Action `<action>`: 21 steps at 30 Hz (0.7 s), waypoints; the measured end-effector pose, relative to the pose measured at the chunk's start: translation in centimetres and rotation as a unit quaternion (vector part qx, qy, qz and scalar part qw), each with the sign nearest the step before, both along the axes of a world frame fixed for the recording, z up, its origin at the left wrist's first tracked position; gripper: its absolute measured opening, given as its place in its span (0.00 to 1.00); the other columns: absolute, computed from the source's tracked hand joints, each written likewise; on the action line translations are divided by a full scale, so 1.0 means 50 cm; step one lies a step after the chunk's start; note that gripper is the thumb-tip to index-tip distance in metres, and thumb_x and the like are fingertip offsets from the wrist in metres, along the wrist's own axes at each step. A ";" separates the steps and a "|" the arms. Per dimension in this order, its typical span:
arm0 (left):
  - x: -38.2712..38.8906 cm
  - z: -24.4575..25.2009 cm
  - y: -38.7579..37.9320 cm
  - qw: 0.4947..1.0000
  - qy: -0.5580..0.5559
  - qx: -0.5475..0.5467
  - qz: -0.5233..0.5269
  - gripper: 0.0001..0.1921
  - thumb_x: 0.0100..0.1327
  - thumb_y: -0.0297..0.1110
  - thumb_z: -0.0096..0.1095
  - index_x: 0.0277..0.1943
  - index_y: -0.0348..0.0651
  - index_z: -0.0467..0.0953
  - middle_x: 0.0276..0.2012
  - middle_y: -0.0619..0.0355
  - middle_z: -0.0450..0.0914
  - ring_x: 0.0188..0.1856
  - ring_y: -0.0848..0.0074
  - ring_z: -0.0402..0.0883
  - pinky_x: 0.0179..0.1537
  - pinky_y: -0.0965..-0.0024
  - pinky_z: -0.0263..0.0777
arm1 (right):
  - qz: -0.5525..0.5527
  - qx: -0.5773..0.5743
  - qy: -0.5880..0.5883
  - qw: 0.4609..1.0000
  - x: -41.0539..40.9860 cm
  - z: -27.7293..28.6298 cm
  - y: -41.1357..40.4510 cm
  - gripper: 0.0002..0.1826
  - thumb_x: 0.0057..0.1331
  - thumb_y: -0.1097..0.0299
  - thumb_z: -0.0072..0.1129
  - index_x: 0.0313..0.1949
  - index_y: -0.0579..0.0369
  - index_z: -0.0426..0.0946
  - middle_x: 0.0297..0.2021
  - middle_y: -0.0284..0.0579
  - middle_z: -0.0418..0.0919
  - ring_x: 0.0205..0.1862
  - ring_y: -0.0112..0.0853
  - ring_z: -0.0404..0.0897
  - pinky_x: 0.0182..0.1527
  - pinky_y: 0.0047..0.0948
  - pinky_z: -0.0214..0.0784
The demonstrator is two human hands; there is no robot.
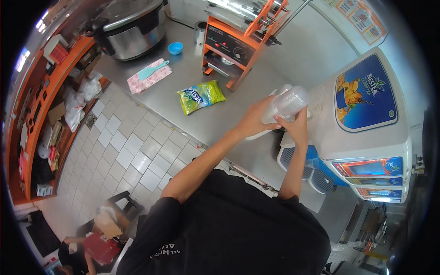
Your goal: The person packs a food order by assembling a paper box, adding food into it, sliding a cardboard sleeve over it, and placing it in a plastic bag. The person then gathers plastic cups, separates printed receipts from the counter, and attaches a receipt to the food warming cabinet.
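A nested stack of clear plastic cups (291, 102) is between my two hands, held tilted above the steel counter. My left hand (256, 118) wraps its lower left side, with the thumb near the lower end. On the other side my right hand (295, 126) grips the stack, thumb across its front. A white object (258, 135) shows partly beneath my left hand; the hands hide most of it. Close on the right stands a Nestea drink dispenser (323, 137) with a blue front and grey drip trays (320, 181). Left of my hands lies a green Nestea pouch (201, 97).
An orange cup-sealing machine (228, 44) with lit red lamps stands at the back. Further left are a blue bowl (175, 48), a turquoise rice paddle (151, 71) on a pink cloth (135, 84), and a large rice cooker (134, 37). A seated person (103, 247) is behind at lower left.
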State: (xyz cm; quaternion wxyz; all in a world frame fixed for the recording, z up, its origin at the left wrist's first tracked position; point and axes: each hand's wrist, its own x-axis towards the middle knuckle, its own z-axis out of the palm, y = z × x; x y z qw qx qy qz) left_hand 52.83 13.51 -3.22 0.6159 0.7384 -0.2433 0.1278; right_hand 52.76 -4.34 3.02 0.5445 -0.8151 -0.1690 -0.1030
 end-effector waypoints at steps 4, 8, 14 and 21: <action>0.033 -0.020 -0.011 0.996 0.039 -0.069 -0.049 0.44 0.50 0.40 0.80 0.68 0.37 0.64 0.64 0.44 0.71 0.66 0.56 0.71 0.66 0.60 0.63 | -0.043 0.007 0.016 0.999 0.004 -0.006 0.012 0.48 0.47 0.67 0.80 0.65 0.59 0.59 0.57 0.49 0.72 0.60 0.40 0.72 0.63 0.39 0.64; 0.045 -0.043 -0.011 0.997 0.029 -0.067 -0.039 0.42 0.50 0.38 0.80 0.66 0.38 0.66 0.62 0.45 0.72 0.65 0.56 0.72 0.66 0.60 0.63 | -0.054 -0.022 0.007 0.998 -0.001 -0.005 0.015 0.48 0.46 0.67 0.80 0.64 0.59 0.60 0.56 0.50 0.72 0.59 0.39 0.72 0.62 0.39 0.64; 0.038 -0.019 -0.005 0.998 0.007 -0.045 -0.047 0.43 0.49 0.40 0.80 0.66 0.39 0.65 0.62 0.45 0.71 0.63 0.52 0.71 0.64 0.55 0.63 | -0.087 -0.046 -0.015 0.995 -0.009 -0.022 0.002 0.48 0.46 0.66 0.81 0.63 0.60 0.62 0.56 0.50 0.73 0.58 0.39 0.73 0.61 0.38 0.65; 0.041 -0.028 -0.001 0.998 -0.028 -0.017 -0.045 0.42 0.50 0.40 0.78 0.66 0.40 0.64 0.63 0.45 0.70 0.65 0.52 0.69 0.65 0.55 0.62 | -0.054 -0.149 0.036 0.987 -0.008 0.044 0.001 0.42 0.44 0.67 0.80 0.57 0.61 0.68 0.51 0.51 0.77 0.54 0.39 0.77 0.57 0.38 0.68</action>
